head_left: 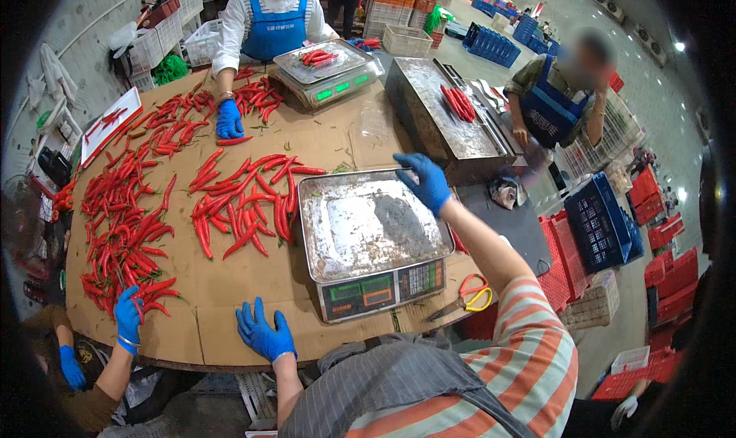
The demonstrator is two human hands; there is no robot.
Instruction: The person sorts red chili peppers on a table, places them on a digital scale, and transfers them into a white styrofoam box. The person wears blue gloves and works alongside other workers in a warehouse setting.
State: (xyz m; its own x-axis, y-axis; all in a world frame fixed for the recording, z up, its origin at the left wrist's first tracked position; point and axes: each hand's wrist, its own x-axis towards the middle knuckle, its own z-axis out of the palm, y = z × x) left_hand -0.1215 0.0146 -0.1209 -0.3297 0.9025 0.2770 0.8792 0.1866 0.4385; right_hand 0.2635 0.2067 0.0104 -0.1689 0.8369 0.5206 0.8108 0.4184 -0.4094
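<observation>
My left hand (264, 332), in a blue glove, rests on the cardboard-covered table (253, 292) near its front edge, fingers spread. My right hand (425, 181), also gloved in blue, reaches out with its fingers extended over the far right corner of a metal weighing tray (345, 231). Whether it touches the rim I cannot tell. The tray sits on a digital scale (383, 292) with its display and keypad toward me. Left of it lies a loose pile of red chili peppers (245, 200). Scissors (469, 294) with red and yellow handles lie right of the scale.
A bigger heap of chili peppers (126, 216) covers the table's left side. A co-worker's gloved hand (128, 315) works there; another co-worker's gloved hand (229, 120) is across the table. A second scale (326, 70) and a metal machine (452, 116) carry peppers. Crates (598, 223) stand right.
</observation>
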